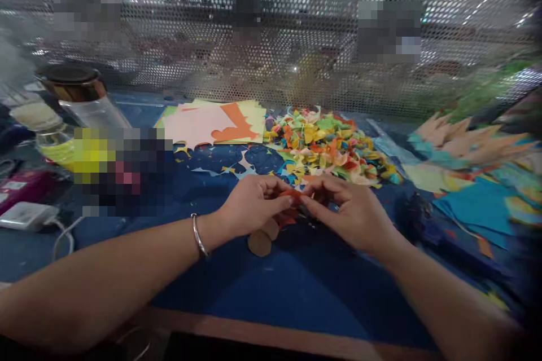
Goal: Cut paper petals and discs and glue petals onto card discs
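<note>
Orange paper (292,194): pinched by left hand (249,206) and right hand (358,217) — both closed on it.
Crease: edges likely best kept aligned.

I'm looking into a paper-craft workshop: beyond my fingers (271,185), a heap of coloured paper scraps (330,149) and stacked sheets (215,121) cover the blue bench (296,282), with a perforated metal screen (254,67) behind them.
</note>
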Available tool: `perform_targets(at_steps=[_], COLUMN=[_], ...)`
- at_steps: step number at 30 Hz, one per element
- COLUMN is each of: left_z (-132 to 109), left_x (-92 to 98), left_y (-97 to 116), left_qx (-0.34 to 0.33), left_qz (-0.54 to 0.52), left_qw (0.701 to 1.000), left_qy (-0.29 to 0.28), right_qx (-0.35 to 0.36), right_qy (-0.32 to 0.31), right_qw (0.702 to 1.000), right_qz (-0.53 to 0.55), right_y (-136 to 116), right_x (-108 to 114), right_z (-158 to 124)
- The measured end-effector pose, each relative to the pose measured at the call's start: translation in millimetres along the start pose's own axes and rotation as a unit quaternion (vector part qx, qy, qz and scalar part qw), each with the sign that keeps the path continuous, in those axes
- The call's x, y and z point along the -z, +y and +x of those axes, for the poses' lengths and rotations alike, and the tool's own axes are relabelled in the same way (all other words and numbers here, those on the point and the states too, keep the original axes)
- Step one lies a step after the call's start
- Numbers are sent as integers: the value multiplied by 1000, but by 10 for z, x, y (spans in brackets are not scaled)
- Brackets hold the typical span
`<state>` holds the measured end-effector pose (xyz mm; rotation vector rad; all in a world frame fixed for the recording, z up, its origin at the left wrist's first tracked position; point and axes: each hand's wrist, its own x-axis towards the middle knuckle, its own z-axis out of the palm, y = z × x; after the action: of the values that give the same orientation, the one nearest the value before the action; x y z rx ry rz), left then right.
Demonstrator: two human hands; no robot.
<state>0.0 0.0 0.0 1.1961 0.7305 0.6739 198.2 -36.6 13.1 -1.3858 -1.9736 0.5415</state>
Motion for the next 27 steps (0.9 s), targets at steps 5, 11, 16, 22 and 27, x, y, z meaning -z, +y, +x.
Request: perform_targets(at_steps=[5,11,16,22,27], left_z=[19,3,-43,-58,-69], left_x=[45,19,-34,-9,4], left_y=[-10,-9,36,47,92], left_qx=[-8,-31,-66,-117,-75], left_qz=[-11,-2,67,284,400], left_qw=[1000,999,996,951,913], left_qy=[-12,-12,8,42,21], right_qx=[-7,-52,-40,-20,-12], right_qy=[7,-2,-51,-52,-73], right_qw=[1000,996,996,998,997], right_qz=[19,77,55,37,24], right_y=[8,17,15,15,12], right_x=[-4,10,29,-5,-25], right_z=[-8,-1,-12,-20,-13])
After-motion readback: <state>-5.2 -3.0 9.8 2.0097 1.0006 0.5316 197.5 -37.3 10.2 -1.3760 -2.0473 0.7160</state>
